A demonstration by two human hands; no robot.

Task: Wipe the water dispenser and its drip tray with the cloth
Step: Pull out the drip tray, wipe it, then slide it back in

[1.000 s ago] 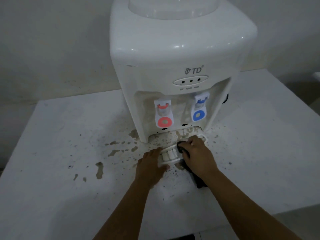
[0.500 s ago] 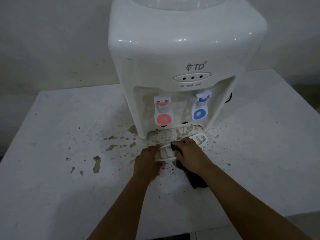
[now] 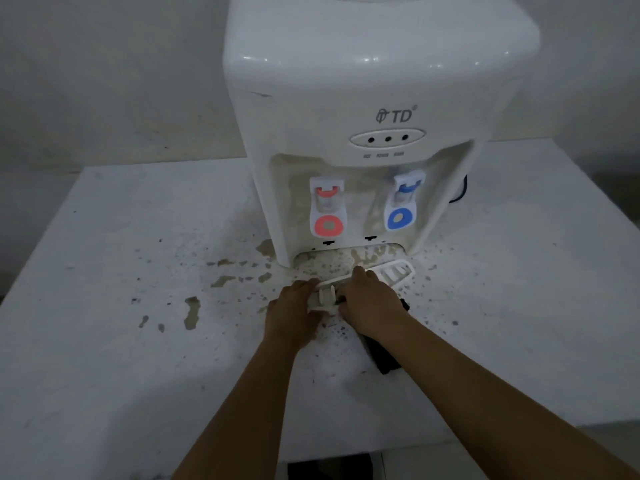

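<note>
Wiping the drip tray (image 3: 391, 271)

My left hand (image 3: 294, 315) grips the tray's end; my right hand (image 3: 372, 304) presses the black cloth (image 3: 382, 356) on it. The water dispenser (image 3: 363, 98) alcove looks dirty, table (image 3: 104, 341) stained.

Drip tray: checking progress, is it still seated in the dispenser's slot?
No, the drip tray lies pulled out on the table, held by both hands.
</note>
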